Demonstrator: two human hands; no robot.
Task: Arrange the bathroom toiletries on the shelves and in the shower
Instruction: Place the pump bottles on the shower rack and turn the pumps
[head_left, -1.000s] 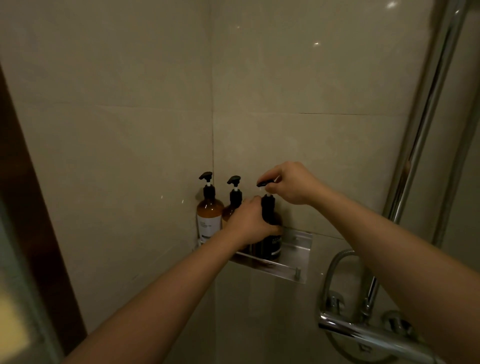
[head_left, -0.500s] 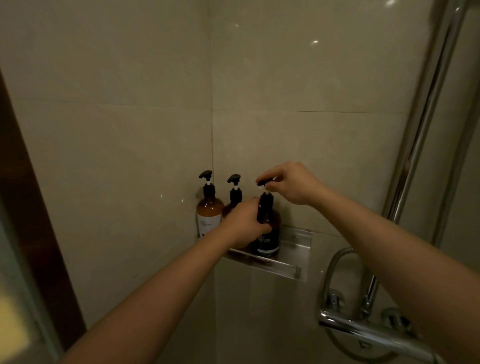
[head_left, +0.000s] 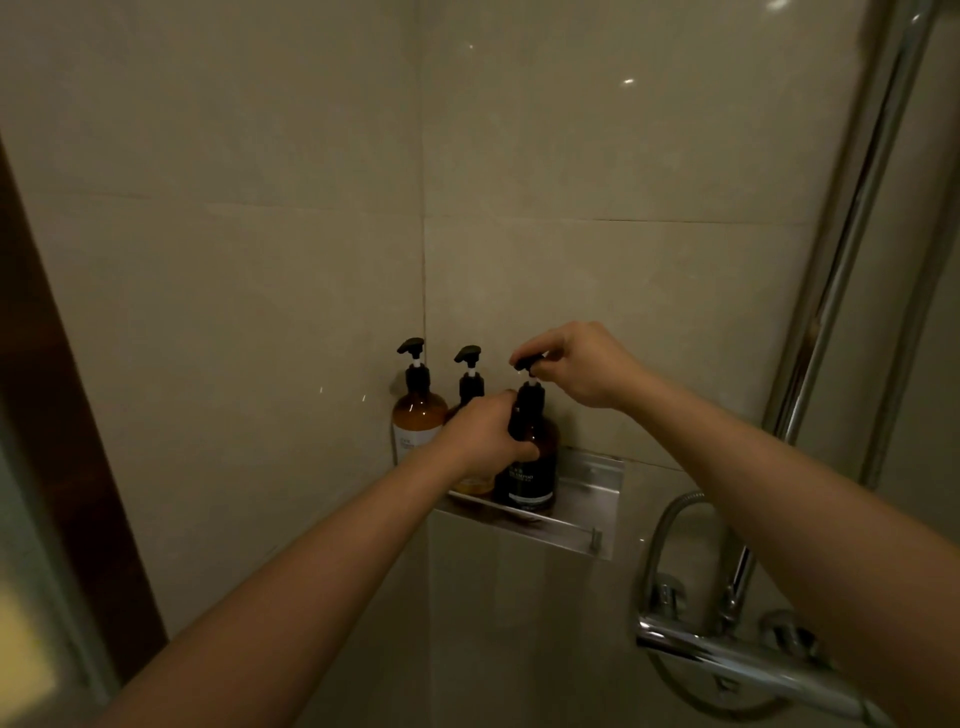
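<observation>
Three amber pump bottles stand in a row on a metal corner shelf (head_left: 587, 499) in the shower. The left bottle (head_left: 418, 415) has a white label and touches the corner. The middle bottle (head_left: 471, 384) is mostly hidden behind my left hand (head_left: 480, 436). My left hand grips the body of the right bottle (head_left: 530, 478), which has a dark label. My right hand (head_left: 582, 366) pinches that bottle's black pump head from above.
Beige tiled walls meet in the corner behind the bottles. A chrome riser pipe (head_left: 852, 249) runs up the right side, with a flexible hose (head_left: 670, 525) and a chrome mixer tap (head_left: 737, 660) below it. A dark wooden frame (head_left: 62, 447) borders the left.
The right bottle has settled a little lower and more upright on the shelf between both hands. My left hand has slid slightly up its shoulder; my right hand stays on the pump head.
</observation>
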